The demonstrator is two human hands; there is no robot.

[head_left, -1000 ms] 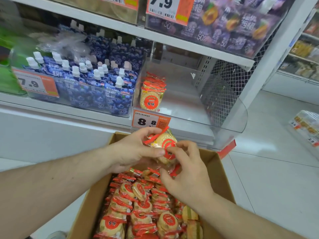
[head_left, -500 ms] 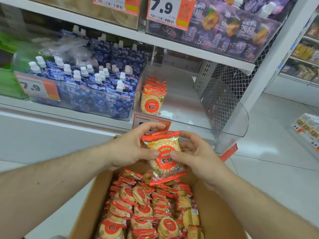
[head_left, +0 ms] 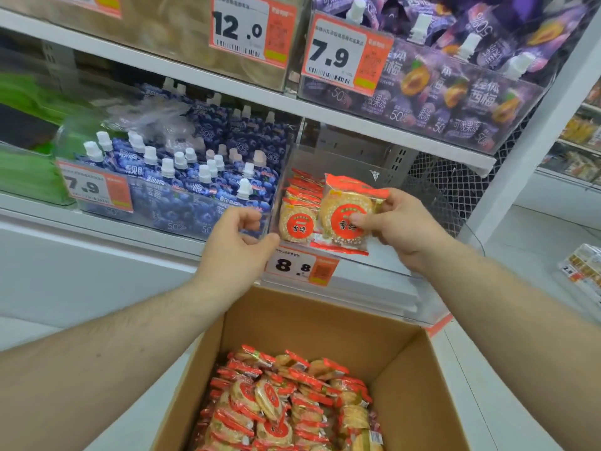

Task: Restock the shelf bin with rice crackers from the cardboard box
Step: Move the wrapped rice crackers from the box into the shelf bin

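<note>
My right hand [head_left: 401,229] pinches a rice cracker pack [head_left: 348,213], red and gold with a round orange label, held upright at the front of the clear shelf bin [head_left: 432,203]. A short row of cracker packs [head_left: 297,216] stands at the bin's left side, right beside the held pack. My left hand [head_left: 237,245] hovers with loosely curled fingers by the bin's front left corner and holds nothing. Below, the open cardboard box [head_left: 325,323] holds several more cracker packs [head_left: 286,405].
An 8.8 price tag [head_left: 300,266] hangs on the bin's front. Left of the bin stand blue spouted pouches [head_left: 192,183]; purple pouches [head_left: 455,92] fill the shelf above. A wire mesh panel [head_left: 435,177] closes the bin's right side. White floor lies to the right.
My right hand has lifted the cracker pack from above the box up to the bin's front. My left hand let go of the pack and moved left of it.
</note>
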